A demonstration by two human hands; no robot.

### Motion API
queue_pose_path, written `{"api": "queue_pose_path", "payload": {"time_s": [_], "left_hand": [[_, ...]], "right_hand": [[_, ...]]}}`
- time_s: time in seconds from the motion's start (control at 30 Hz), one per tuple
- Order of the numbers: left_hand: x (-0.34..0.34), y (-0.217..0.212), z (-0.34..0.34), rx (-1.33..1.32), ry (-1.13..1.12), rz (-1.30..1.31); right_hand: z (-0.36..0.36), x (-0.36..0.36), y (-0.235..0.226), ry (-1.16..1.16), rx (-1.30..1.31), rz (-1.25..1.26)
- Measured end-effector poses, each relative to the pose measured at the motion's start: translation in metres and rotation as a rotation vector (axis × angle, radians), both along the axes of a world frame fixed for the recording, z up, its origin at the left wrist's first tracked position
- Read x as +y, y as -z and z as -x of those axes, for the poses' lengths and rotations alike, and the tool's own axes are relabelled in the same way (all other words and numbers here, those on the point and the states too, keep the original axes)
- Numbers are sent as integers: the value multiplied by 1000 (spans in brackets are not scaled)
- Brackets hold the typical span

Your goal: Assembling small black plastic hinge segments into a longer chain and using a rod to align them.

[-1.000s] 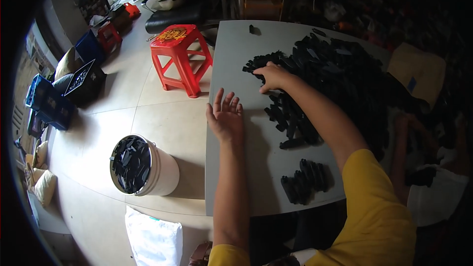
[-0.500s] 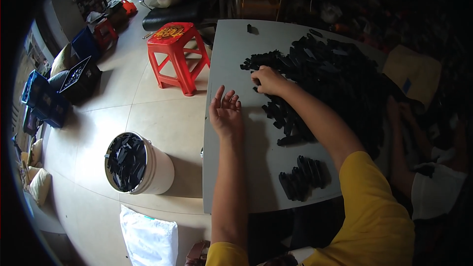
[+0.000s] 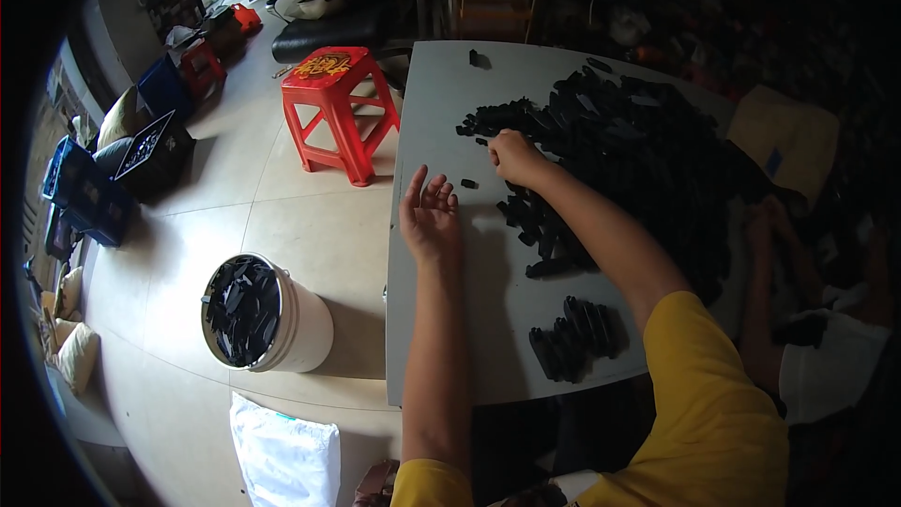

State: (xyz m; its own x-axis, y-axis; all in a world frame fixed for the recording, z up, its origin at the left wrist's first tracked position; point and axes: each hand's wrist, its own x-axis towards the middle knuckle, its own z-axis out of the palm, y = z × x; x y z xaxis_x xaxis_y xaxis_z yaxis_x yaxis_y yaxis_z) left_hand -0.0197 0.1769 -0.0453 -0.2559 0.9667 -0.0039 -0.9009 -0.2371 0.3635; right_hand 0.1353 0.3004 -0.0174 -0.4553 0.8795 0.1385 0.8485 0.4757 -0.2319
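A large heap of black plastic-looking pieces (image 3: 638, 150) covers much of the grey table (image 3: 432, 84). At its left edge is my right hand (image 3: 514, 158), fingers curled closed; whatever they may hold is hidden. One small black piece (image 3: 468, 184) lies apart on the tabletop, between my two hands. My left hand (image 3: 432, 218) rests palm up near the table's left edge, fingers loosely bent and apart, with nothing in it. Closer to me, a separate row of black pieces (image 3: 574, 338) stands side by side.
A white bucket (image 3: 305, 324) full of black pieces stands on the floor at left, near a white sack (image 3: 286, 451). Beyond it are a red stool (image 3: 328, 84) and dark crates (image 3: 155, 155). Another person's arms (image 3: 760, 244) show at the table's right, below a brown paper bag (image 3: 784, 136).
My right hand has shifted slightly right and its fingers have curled in more. A small black piece now shows alone on the table to its lower left. My left hand has barely moved.
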Motion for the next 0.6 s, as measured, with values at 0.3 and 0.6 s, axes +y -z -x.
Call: {"api": "queue_pose_path", "payload": {"time_s": [0.3,0.6], "left_hand": [[8,-3,4,-36,46,-13],[14,8,15,95,97,-60]], "right_hand": [[-63,-35,-76,-21,695,408],[-128,-206,-42,67,308,210]]}}
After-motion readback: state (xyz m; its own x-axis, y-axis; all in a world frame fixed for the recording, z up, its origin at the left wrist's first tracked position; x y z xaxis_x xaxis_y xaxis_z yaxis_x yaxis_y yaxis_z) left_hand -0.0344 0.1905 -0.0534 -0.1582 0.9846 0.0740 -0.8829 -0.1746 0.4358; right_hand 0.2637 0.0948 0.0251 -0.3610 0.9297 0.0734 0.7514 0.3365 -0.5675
